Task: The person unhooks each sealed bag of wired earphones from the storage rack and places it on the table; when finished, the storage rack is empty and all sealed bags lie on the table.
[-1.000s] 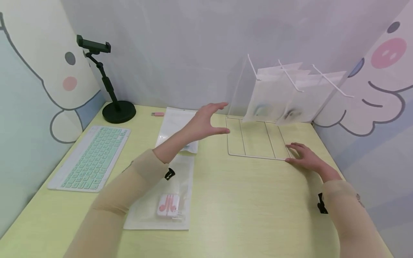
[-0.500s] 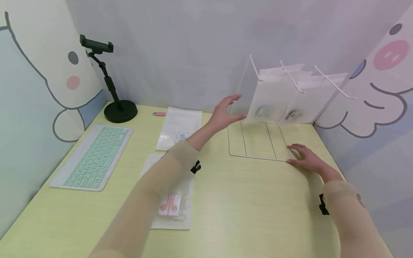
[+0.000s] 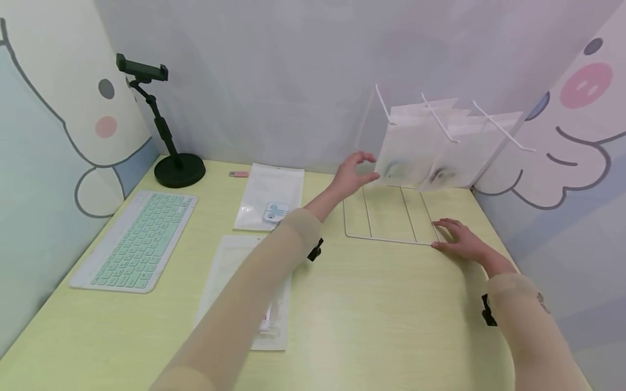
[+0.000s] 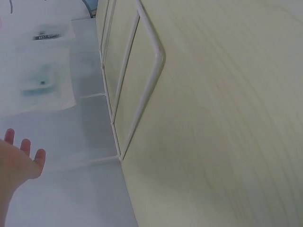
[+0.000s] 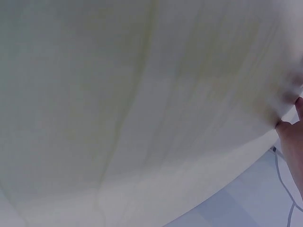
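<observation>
A white wire display rack (image 3: 380, 238) stands against the back wall, with white pouches (image 3: 402, 142) hanging from its hooks. My left hand (image 3: 348, 178) is raised at the lower left edge of the pouches, thumb and fingers spread apart and nothing between them. In the left wrist view that hand (image 4: 18, 163) shows beside the pouches (image 4: 45, 80), with bare wall around it. My right hand (image 3: 462, 239) holds the front right corner of the rack's base. Only part of the right hand (image 5: 294, 137) shows in the right wrist view, fingertips down at the table.
Left on the table lie an earphone pouch (image 3: 266, 187) and a second pouch (image 3: 227, 260) partly under my left sleeve. A mint keyboard (image 3: 139, 239), a black phone stand (image 3: 178, 169) and a pink USB stick (image 3: 238, 174) are farther left. Walls enclose the table's back and sides.
My left hand has moved right from above the far pouch to the rack's hanging pouches, its finger gap narrowing. The right hand has stayed at the rack's corner.
</observation>
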`<state>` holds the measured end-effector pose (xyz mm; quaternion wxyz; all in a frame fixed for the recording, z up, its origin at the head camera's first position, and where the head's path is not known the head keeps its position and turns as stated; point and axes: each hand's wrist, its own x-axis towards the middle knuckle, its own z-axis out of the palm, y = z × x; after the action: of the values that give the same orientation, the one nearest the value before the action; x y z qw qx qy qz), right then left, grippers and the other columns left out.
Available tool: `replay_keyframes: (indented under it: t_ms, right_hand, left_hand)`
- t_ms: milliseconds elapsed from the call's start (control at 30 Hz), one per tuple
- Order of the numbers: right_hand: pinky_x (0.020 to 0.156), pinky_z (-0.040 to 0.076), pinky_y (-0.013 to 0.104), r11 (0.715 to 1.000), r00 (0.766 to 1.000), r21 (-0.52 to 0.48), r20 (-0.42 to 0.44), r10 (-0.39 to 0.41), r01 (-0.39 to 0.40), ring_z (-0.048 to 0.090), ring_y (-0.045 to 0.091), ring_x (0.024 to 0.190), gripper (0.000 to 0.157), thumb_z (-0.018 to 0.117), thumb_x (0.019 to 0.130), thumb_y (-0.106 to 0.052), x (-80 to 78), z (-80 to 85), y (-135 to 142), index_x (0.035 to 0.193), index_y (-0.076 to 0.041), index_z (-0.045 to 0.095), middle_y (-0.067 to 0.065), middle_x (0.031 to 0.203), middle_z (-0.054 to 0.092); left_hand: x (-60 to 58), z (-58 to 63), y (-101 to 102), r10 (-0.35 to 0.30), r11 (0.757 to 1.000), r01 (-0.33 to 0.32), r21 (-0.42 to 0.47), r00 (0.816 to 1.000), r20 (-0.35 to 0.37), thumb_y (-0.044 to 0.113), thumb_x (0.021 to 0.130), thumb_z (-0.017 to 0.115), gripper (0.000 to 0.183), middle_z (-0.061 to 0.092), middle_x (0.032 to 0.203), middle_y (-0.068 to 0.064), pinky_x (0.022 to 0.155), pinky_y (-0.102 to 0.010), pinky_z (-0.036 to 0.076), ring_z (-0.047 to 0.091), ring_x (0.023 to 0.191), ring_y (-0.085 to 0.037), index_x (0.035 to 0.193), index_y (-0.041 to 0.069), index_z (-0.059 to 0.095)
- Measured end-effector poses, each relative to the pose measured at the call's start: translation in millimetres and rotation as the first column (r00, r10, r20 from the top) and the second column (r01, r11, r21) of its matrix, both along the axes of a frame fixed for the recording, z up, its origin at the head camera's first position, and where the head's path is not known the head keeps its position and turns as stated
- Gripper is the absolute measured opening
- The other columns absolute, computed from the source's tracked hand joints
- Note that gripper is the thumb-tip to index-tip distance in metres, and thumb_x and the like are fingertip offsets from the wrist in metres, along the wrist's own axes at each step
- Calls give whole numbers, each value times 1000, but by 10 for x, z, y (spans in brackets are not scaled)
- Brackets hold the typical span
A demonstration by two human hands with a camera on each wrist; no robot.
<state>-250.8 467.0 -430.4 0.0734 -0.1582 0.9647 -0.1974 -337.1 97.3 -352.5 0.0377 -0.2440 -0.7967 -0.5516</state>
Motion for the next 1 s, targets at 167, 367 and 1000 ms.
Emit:
replay_keyframes:
  t_ms: [167, 367, 1000]
  right_hand:
    - [99, 17, 72, 1000, 1000, 4, -6, 5, -5, 22, 56, 129, 67, 68, 86, -31, -1, 28, -20, 139, 0, 40, 33, 143, 26]
    - [99, 17, 72, 1000, 1000, -5, 5, -5, 5, 20, 56, 130, 68, 69, 86, -31, -8, 45, -29, 139, 0, 40, 33, 144, 25]
    - [99, 16, 72, 999, 1000, -36, 3, 2, -1, 19, 56, 130, 66, 69, 86, -29, 15, 16, -20, 138, 0, 41, 34, 144, 25]
  left_hand:
    - [-35, -73, 37, -33, 997, 31, -74, 999, -20, 24, 86, 70, 43, 47, 140, -2, 110, -23, 27, 37, 134, -15, 126, 12, 58]
    - [-32, -132, 42, -69, 988, 66, -143, 998, -14, 23, 88, 68, 54, 41, 147, -1, 112, -26, 26, 32, 138, -17, 138, 14, 49]
    - [70, -244, -17, -40, 996, 31, -89, 994, -105, 18, 88, 67, 53, 44, 143, -2, 107, -24, 33, 42, 131, -17, 138, 13, 49]
